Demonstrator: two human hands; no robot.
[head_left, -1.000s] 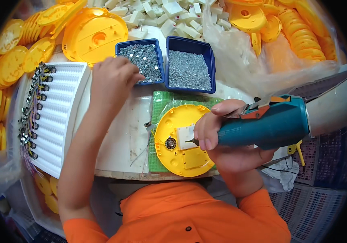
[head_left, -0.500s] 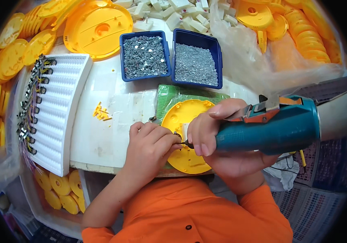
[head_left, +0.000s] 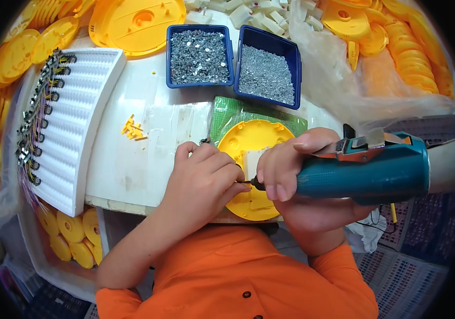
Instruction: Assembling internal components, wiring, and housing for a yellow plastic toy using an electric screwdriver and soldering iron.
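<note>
My right hand [head_left: 286,173] is wrapped round a teal electric screwdriver [head_left: 365,170], which lies nearly level with its thin dark bit pointing left. The bit's tip meets the fingertips of my left hand [head_left: 203,175]. Those fingers are pinched together over a round yellow plastic cover [head_left: 254,133]; what they hold, if anything, is hidden. A whitish part [head_left: 253,158] sits on the cover, partly behind my right hand. Under the cover's far side lies a green mat [head_left: 226,109].
Two blue bins, one of washer-like metal pieces [head_left: 198,58] and one of screws [head_left: 267,74], stand beyond the mat. At left is a white ridged tray [head_left: 78,127] with wired parts. Small yellow pieces [head_left: 133,128] lie nearby. Yellow covers [head_left: 137,24] and white blocks [head_left: 262,16] fill the back.
The view has shifted slightly, so the bench things sit higher in the picture. Both hands keep their grip at the cover, and the bit still meets the left fingertips.
</note>
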